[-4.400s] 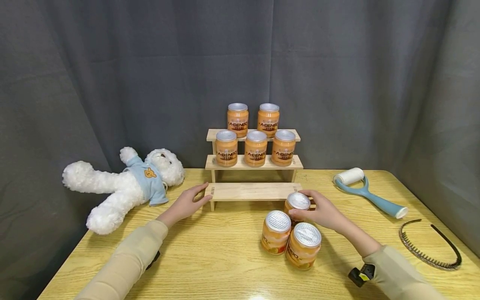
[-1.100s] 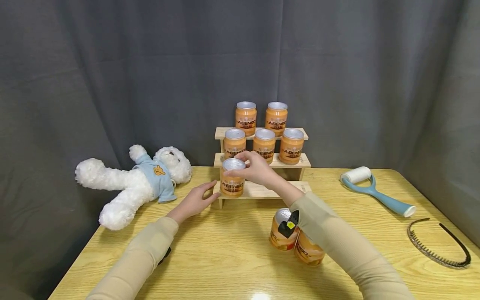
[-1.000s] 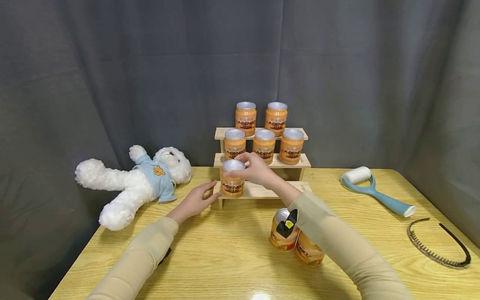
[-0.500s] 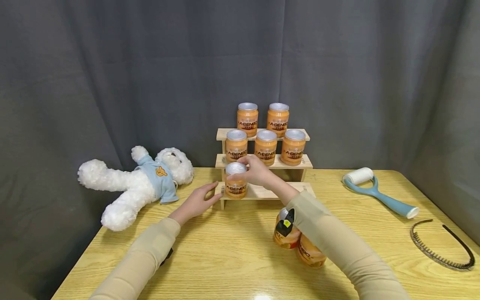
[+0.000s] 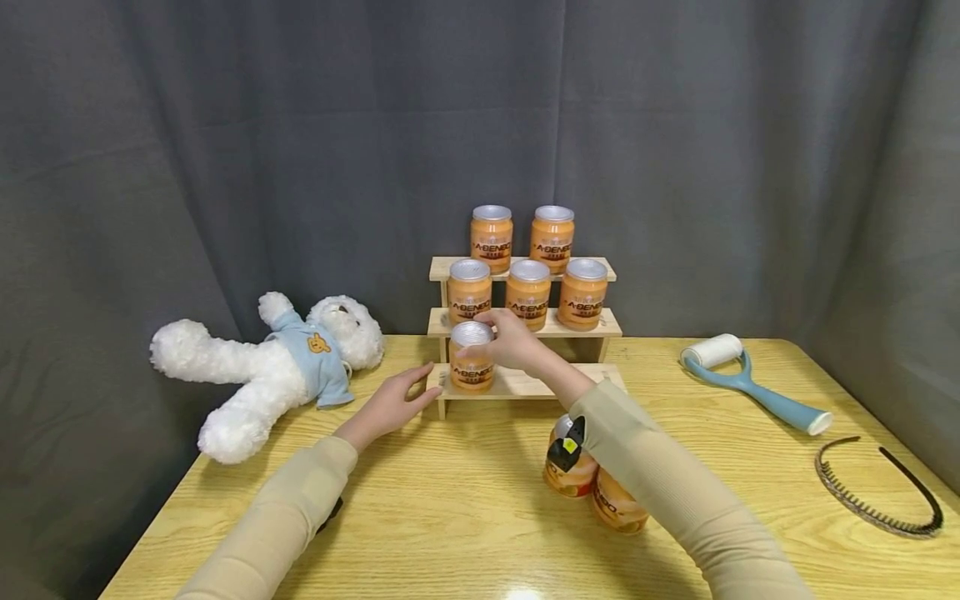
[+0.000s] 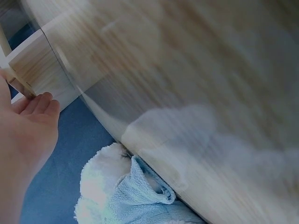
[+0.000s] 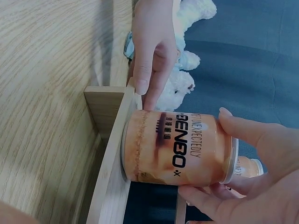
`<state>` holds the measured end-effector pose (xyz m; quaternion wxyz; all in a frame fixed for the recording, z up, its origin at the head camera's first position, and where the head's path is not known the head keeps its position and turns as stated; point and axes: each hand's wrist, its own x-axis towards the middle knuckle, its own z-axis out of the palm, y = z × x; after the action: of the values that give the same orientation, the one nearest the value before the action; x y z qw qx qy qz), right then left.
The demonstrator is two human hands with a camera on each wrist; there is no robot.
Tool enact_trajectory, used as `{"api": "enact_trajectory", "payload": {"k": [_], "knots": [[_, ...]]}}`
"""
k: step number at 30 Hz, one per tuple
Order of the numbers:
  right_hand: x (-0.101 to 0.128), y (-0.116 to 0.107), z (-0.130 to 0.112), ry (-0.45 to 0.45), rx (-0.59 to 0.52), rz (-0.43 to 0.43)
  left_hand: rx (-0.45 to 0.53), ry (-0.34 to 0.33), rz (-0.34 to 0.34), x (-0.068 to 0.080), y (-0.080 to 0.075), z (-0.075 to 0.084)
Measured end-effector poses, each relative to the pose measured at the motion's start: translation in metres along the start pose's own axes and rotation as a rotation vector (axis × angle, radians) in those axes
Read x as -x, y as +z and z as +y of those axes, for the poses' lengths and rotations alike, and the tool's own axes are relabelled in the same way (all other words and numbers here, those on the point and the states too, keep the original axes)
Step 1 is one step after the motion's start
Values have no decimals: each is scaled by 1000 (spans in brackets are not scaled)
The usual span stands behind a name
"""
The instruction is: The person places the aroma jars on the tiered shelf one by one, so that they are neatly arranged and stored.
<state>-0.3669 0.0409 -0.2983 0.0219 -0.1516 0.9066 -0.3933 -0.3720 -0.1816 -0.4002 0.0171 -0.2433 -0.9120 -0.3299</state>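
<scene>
Gripping an orange jar (image 5: pixel 472 364) round its silver lid, right hand (image 5: pixel 512 342) with fingers (image 7: pixel 243 128) and thumb curled about the rim; base set flat on the lowest step of a wooden rack (image 5: pixel 525 382), at its left end, label facing forward like the rest. Resting beside that end, left hand (image 5: pixel 387 406) with fingers (image 7: pixel 150 70) straight and relaxed, tips touching the step's corner, probably to steady the light rack against a push. Held from the top, apparently, so the hand stays out of the row behind.

Counting jars: one on the bottom step in the grip, three on the middle step (image 5: pixel 528 292), two on the top step (image 5: pixel 522 237), and two more standing on the table (image 5: pixel 420 517) near the right sleeve, partly hidden by it (image 5: pixel 570 471). Eight in all.

Lying further out: one white teddy bear (image 5: pixel 262 371) in a blue shirt to the left, one lint roller (image 5: pixel 750 383) and one black hairband (image 5: pixel 877 492) to the right.
</scene>
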Motion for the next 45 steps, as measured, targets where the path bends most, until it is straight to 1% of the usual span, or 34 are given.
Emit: {"api": "enact_trajectory", "payload": {"k": [7,15,22,27,30,34,45], "knots": [[3,-2,-1,-6,23,-37,9,-12,-9,0,0,1],[3,1,-2,-41,16,-15,16,-9,-8,1,-1,1],[4,1,-5,-28,22,-22,19,-12,-11,1,0,0],[9,-3,-6,-62,15,-24,15,-19,-10,1,0,0],[15,-10,-6,-74,3,-33,12,-12,-7,-1,-1,0],[27,-20,-5,-63,-1,-42,3,-8,-1,-2,-1,2],[68,-39,3,-74,-46,-43,-9,-25,-1,0,-1,-1]]}}
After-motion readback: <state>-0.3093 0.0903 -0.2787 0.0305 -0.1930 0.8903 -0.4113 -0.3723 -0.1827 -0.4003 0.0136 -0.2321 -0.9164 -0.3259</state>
